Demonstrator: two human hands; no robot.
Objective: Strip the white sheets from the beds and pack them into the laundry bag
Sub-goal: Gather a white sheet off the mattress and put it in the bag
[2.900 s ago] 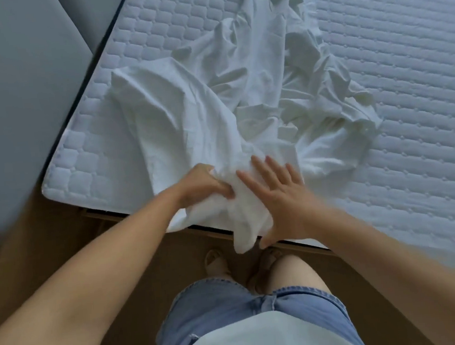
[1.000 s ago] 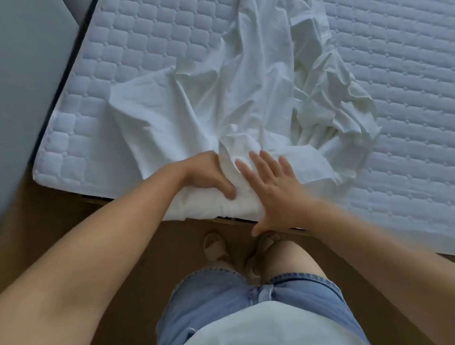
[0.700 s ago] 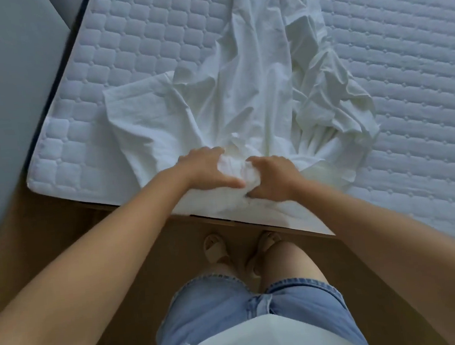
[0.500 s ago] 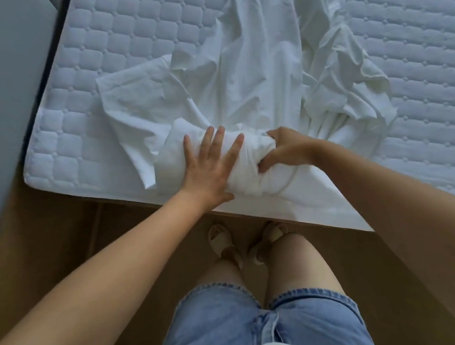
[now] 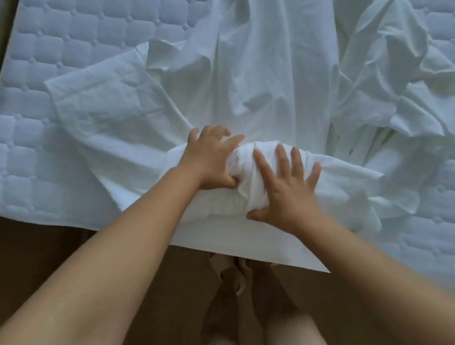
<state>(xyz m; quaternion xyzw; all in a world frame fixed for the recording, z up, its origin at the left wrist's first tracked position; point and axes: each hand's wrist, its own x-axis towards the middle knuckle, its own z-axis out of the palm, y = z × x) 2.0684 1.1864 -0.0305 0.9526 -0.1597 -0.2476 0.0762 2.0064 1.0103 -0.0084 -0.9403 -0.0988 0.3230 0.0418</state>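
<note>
One bunched white sheet (image 5: 268, 86), left hand (image 5: 210, 160) clutching it, right hand (image 5: 286, 192) flat on top

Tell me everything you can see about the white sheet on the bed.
The white sheet is thin, creased cloth, lying loose on the quilted mattress in rumpled folds. Its near end is gathered into a tight roll at the bed's edge. The left hand grips the roll, thumb dug into the fabric; the right hand presses on it with straight, spread fingers.
</note>
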